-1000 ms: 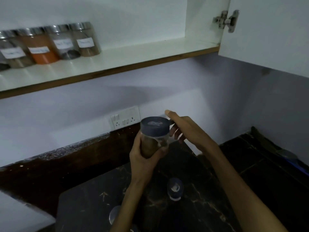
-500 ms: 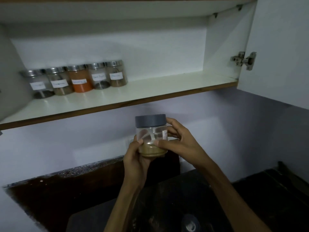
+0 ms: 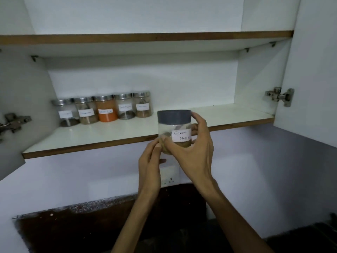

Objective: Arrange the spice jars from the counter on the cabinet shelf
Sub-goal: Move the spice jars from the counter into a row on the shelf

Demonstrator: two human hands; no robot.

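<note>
A clear spice jar (image 3: 173, 127) with a grey lid and a white label reading "Garam Masala" is held up in front of the edge of the cabinet shelf (image 3: 113, 131). My right hand (image 3: 196, 152) grips it from the right and below, thumb across its lower front. My left hand (image 3: 150, 161) touches the jar's lower left side with its fingertips. Several labelled jars with steel lids (image 3: 104, 110) stand in a row at the back left of the shelf, one of them filled with orange powder.
The open cabinet door (image 3: 313, 70) hangs at the right with a hinge (image 3: 280, 96). Another door and hinge (image 3: 12, 122) are at the left. A second shelf (image 3: 145, 36) lies above. A wall socket (image 3: 169, 177) sits below the jar, over the dark counter backsplash.
Both hands have lifted the jar from above the counter up to shelf height. The jar has turned so its label faces me. The view has tilted upward into the cabinet.
</note>
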